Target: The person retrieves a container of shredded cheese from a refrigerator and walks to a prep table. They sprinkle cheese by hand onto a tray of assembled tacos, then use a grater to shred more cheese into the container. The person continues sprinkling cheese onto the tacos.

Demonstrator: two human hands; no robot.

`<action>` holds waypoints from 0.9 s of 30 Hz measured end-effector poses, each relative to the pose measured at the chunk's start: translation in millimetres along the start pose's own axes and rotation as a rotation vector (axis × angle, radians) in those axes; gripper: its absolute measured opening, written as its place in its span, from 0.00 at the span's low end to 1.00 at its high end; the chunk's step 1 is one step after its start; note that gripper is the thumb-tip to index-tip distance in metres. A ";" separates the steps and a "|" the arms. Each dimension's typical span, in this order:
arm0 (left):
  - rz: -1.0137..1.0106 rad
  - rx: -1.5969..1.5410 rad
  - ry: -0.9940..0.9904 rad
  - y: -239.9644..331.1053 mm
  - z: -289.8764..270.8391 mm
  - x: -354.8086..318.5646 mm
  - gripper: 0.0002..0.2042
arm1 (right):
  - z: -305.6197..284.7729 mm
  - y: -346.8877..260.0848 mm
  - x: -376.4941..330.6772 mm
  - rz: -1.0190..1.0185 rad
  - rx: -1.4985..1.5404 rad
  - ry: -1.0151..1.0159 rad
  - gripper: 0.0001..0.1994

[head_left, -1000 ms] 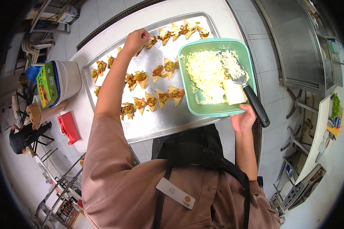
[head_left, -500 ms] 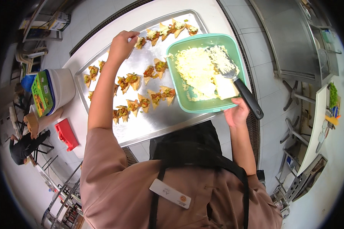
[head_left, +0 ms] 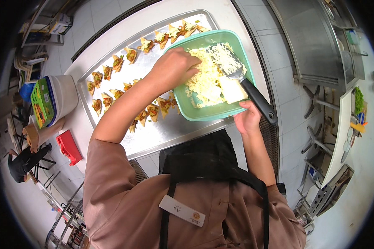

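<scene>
Grated cheese (head_left: 203, 79), pale yellow, lies loose in a heap inside a green container (head_left: 207, 116) over the right end of a metal tray (head_left: 162, 135). Can't tell if container rests on tray or hangs above it.

Left hand (head_left: 178, 68) reaches over container's left rim, fingertips at the cheese, fingers bent, narrow gap between thumb and index; can't tell if any shreds are pinched. Right hand (head_left: 248, 118) holds container by its near right corner, thumb at rim, other fingers mostly hidden underneath.

Also in container: pale block (head_left: 233, 89) and black-handled metal tool (head_left: 254, 93), shreds on its flat head, handle sticking out past rim above right hand.

Filled pastries (head_left: 152, 111) in rows on tray; several at right of far row carry pale shreds, others show red-green filling. Left forearm covers some.

Tray on white table (head_left: 112, 45). Table's left side: red dispenser (head_left: 69, 147), white tub (head_left: 66, 91) with green box (head_left: 41, 106) on top. Person in black (head_left: 23, 164) in left background.
</scene>
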State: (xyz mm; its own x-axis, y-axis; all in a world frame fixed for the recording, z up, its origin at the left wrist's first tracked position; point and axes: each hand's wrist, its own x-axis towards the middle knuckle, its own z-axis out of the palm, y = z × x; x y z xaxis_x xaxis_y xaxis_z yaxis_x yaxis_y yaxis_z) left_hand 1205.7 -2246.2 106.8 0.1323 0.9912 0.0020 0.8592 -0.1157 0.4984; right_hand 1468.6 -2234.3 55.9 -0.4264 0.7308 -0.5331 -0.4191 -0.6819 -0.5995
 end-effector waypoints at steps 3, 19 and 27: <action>0.031 -0.047 0.016 -1.6 -4.2 -2.3 0.09 | -2.1 4.9 2.7 -0.013 -0.009 0.009 0.27; -0.315 -1.160 0.034 -38.4 -60.5 -42.0 0.07 | 10.0 9.0 -1.1 0.056 0.065 0.007 0.19; -0.647 -0.729 0.234 -134.5 -79.6 -76.6 0.11 | 11.6 1.5 -11.9 -0.029 -0.036 0.009 0.28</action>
State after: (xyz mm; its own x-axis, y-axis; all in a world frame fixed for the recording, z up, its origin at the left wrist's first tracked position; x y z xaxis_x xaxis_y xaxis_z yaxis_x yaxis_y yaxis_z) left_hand 1040.6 -2301.5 108.6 -0.4212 0.8463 -0.3260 0.2087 0.4403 0.8733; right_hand 1463.8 -2244.4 68.2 -0.4077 0.7503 -0.5205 -0.4017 -0.6592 -0.6357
